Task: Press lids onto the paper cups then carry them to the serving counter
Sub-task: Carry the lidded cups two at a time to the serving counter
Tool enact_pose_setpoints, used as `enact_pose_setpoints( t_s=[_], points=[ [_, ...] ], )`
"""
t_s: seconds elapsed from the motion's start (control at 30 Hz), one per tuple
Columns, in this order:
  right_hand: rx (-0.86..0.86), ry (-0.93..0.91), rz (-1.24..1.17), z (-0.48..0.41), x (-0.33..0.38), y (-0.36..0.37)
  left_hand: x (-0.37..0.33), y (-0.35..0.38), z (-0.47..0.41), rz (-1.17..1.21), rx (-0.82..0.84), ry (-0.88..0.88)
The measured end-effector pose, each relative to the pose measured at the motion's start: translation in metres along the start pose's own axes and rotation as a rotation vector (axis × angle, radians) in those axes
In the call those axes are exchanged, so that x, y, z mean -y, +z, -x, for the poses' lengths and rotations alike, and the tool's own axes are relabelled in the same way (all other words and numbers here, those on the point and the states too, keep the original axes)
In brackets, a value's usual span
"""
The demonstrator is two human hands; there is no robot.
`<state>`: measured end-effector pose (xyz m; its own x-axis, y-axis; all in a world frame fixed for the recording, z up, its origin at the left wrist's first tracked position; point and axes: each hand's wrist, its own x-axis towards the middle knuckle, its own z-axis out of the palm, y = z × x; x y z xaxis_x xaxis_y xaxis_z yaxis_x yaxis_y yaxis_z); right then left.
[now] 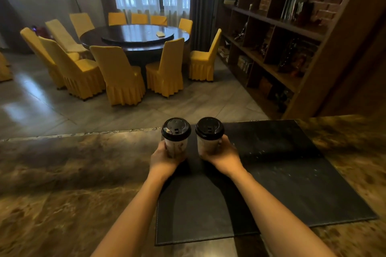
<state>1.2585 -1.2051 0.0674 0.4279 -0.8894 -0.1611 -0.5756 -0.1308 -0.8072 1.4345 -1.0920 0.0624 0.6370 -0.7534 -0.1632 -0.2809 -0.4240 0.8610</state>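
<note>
Left paper cup (175,146) is wrapped by the curled fingers of our left hand (164,158); right paper cup (207,145) is gripped likewise by our right hand (225,155). Just above our fingers, a black left lid (176,129) and right lid (209,128) cap them. Under our hands lies a dark mat (292,173) on the marbled counter (62,183); whether the cups touch it we cannot tell. Far beyond our fingertips, yellow chairs (123,73) ring a round table (135,36).

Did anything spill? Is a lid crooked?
Nothing stands out. The left hand holds the left cup, the right hand the right cup, both upright. The left lid and right lid sit flat. No spill on the black mat.
</note>
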Motion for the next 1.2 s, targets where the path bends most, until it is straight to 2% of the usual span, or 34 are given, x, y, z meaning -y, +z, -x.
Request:
enact_pose_setpoints(
  t_s=[0.1, 0.23, 0.33, 0.4, 0.53, 0.67, 0.8, 0.9, 1.07, 1.2],
  points=[
    [0.013, 0.005, 0.100, 0.009, -0.006, -0.010, 0.003, -0.006, 0.015, -0.076, 0.016, 0.034],
    [0.013, 0.073, 0.358, 0.027, -0.006, -0.028, 0.010, -0.011, 0.043, -0.481, 0.089, 0.104],
    [-0.021, 0.083, 0.611, 0.049, -0.006, -0.047, 0.002, 0.001, 0.064, -0.825, 0.275, 0.202],
    [-0.051, 0.082, 0.696, 0.068, -0.008, -0.063, -0.015, 0.020, 0.082, -0.908, 0.389, 0.268],
    [-0.157, 0.084, 0.809, 0.118, -0.028, -0.109, -0.064, 0.074, 0.122, -0.924, 0.459, 0.518],
    [-0.304, 0.146, 0.870, 0.193, -0.074, -0.181, -0.118, 0.134, 0.167, -0.909, 0.442, 0.740],
    [-0.466, 0.356, 0.823, 0.302, -0.140, -0.259, -0.166, 0.216, 0.245, -0.886, 0.445, 0.930],
    [-0.588, 0.554, 0.720, 0.401, -0.196, -0.303, -0.188, 0.284, 0.331, -0.881, 0.516, 1.077],
    [-0.724, 0.911, 0.595, 0.590, -0.287, -0.349, -0.197, 0.382, 0.511, -0.863, 0.650, 1.349],
    [-0.861, 1.115, 0.509, 0.750, -0.339, -0.364, -0.193, 0.445, 0.671, -0.834, 0.814, 1.547]
  ],
)
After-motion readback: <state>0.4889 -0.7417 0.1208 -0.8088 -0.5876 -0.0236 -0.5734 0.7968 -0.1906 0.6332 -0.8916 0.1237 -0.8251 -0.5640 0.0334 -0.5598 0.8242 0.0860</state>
